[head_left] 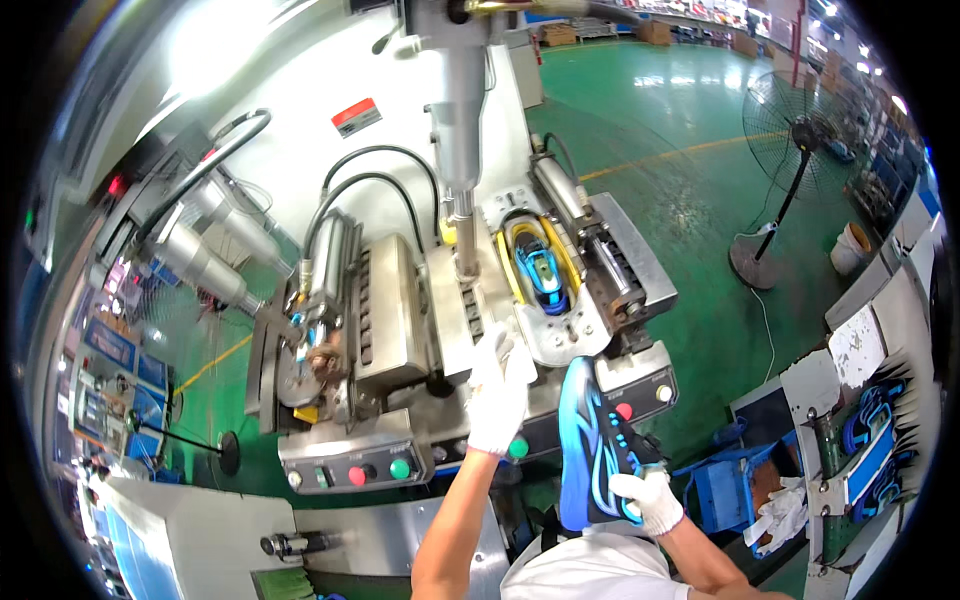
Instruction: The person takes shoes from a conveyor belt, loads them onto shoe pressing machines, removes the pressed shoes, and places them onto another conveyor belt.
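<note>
In my gloved right hand is a blue and black sports shoe, gripped near its lower end, toe and heel not clearly told apart. Up and left of it, my gloved left hand reaches over the front of a metal press machine, its fingers stretched out, slightly blurred, and holding nothing I can see. Whether those fingertips touch the metal I cannot tell. Another blue and black shoe sits in the machine's right-hand station, between yellow pads.
Red and green buttons line the front control panel. A vertical cylinder hangs over the machine's middle. At right stand a rack with more shoes, a blue bin and a floor fan. A metal table lies at lower left.
</note>
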Tool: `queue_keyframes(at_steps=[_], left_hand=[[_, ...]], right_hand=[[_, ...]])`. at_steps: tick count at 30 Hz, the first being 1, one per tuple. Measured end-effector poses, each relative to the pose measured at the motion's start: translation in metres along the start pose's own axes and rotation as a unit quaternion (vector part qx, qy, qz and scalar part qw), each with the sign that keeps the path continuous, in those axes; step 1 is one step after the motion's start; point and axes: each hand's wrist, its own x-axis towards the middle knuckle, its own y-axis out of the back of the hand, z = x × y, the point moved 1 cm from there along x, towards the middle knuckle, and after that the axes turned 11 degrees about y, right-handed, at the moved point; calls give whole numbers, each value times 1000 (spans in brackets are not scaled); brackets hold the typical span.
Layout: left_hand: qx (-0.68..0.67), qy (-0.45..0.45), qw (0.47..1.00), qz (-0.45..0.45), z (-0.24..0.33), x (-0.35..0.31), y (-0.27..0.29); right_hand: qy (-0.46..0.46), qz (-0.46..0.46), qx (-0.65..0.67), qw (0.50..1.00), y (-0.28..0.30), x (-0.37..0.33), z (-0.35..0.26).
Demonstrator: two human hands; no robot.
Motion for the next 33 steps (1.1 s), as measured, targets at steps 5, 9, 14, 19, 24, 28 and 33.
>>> queue_keyframes(at_steps=[5, 9, 14, 19, 24, 28, 33], left_hand=[[150, 81, 984, 47, -14, 137, -117], [299, 94, 945, 93, -81, 208, -159], [271, 160, 949, -15, -61, 226, -150], [130, 157, 979, -13, -9, 163, -48], [-140, 146, 979, -30, -2, -2, 50], [-190, 273, 943, -17, -25, -127, 111], [220, 318, 917, 94, -102, -312, 157]], right_hand=[[37, 114, -68, 991, 49, 0, -11], [-5, 166, -36, 986, 47, -10, -47], [55, 189, -107, 975, 57, 15, -45], [249, 112, -295, 916, 48, 67, -53], [211, -14, -333, 919, -28, 164, -118], [173, -66, -436, 881, -89, 311, -155], [297, 30, -669, 680, -112, 476, -61]])
